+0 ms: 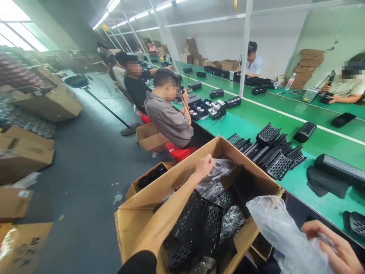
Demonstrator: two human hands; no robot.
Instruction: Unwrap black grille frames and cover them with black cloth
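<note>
Over the far part of a cardboard box (134,224), my left hand (204,167) is closed on a clear plastic bag (224,167). Black perforated covers (196,224) lie below my forearm in the box, among crumpled plastic wrapping (232,220). At the lower right, my right hand (333,243) curls its fingers round a whitish plastic bag (288,232), which hangs beside the near wall of the box. The right fingers are slightly blurred. Whether the bag in my left hand is wrapped round a part is hidden.
A green conveyor table (262,114) runs along the right, with a pile of perforated black covers (273,152) and a black cylindrical speaker (342,169). A co-worker in a grey shirt (168,114) sits just ahead on a red stool (181,152). Cardboard boxes (25,152) stand at the left.
</note>
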